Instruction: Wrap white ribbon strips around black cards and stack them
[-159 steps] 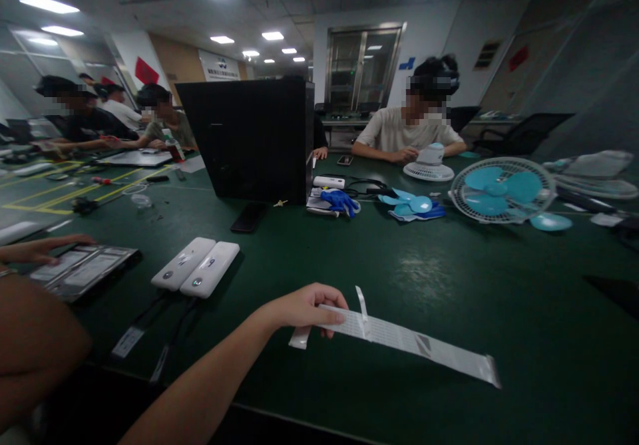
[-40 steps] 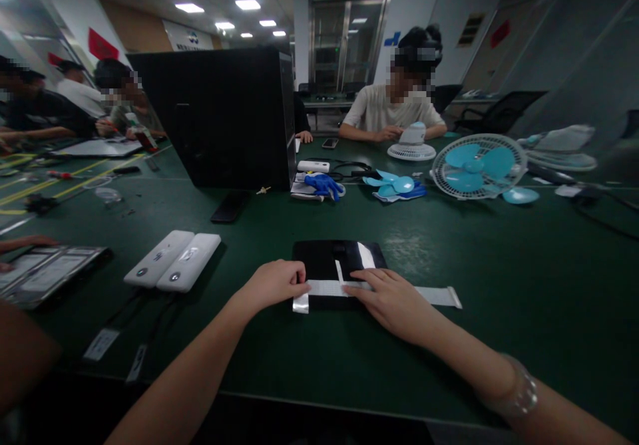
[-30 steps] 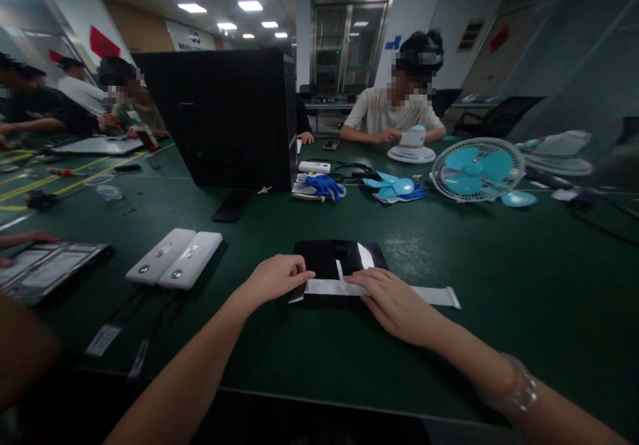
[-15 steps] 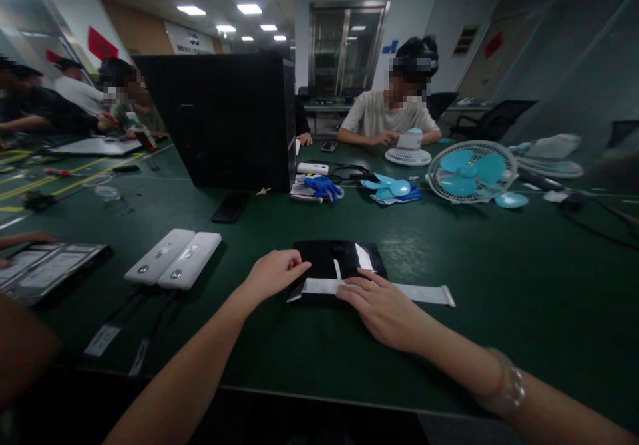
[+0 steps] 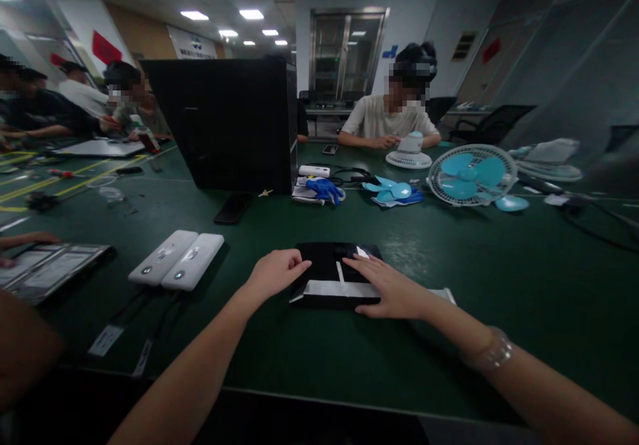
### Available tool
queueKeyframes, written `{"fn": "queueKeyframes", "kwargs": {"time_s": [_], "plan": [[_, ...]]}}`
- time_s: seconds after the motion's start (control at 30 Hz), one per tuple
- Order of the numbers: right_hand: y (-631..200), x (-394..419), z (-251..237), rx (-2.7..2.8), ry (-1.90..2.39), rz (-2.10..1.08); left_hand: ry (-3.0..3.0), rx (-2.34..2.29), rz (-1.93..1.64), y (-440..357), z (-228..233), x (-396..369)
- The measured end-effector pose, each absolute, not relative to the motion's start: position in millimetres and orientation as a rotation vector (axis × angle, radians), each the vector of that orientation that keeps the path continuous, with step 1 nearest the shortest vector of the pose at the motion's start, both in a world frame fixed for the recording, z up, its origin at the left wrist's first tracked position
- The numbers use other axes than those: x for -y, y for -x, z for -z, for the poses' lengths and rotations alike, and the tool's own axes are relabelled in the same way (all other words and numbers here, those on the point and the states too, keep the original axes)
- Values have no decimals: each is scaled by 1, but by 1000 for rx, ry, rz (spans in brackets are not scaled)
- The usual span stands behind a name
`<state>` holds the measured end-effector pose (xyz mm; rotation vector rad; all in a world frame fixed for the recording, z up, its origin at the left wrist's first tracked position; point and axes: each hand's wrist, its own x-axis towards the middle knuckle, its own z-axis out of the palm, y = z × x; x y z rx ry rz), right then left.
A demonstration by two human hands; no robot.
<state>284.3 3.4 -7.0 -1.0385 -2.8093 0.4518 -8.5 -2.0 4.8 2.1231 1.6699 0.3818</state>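
A glossy black flat panel (image 5: 319, 259) lies on the table in front of me. A white ribbon cable (image 5: 319, 289) runs along its near side and sticks out to the right past my wrist. A narrow white strip (image 5: 340, 272) stands across the panel from the cable. My left hand (image 5: 279, 272) is closed at the panel's left edge, thumb on top and the other fingers curled out of sight. Over the panel's right part and the cable rests my right hand (image 5: 392, 289), fingers stretched out; it hides part of both.
Two white power banks (image 5: 180, 259) with cables are at left, and a phone (image 5: 232, 208) lies beyond. A large black box (image 5: 224, 126) stands behind. Blue gloves (image 5: 324, 189), fan blades (image 5: 392, 189) and a fan (image 5: 472, 173) sit farther back. A person (image 5: 389, 116) works opposite.
My right hand has shifted right and flattened, its fingers now reaching across the panel, with the thumb near its front edge. My left hand keeps its place at the left edge.
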Motion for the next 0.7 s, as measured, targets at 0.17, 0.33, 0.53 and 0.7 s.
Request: {"fn": "queueKeyframes", "kwargs": {"time_s": [0.17, 0.33, 0.53, 0.7], "plan": [[-277, -8, -3, 2883, 1081, -412, -2120, -1688, -381, 9, -4, 1], [-278, -7, -3, 2866, 1028, -318, -2131, -1690, -364, 9, -4, 0], [-298, -13, 3, 2833, 1103, -189, -2074, -1701, -298, 9, -5, -1], [-324, -18, 6, 2803, 1240, -128, -2116, -1673, -300, 9, -4, 0]]}}
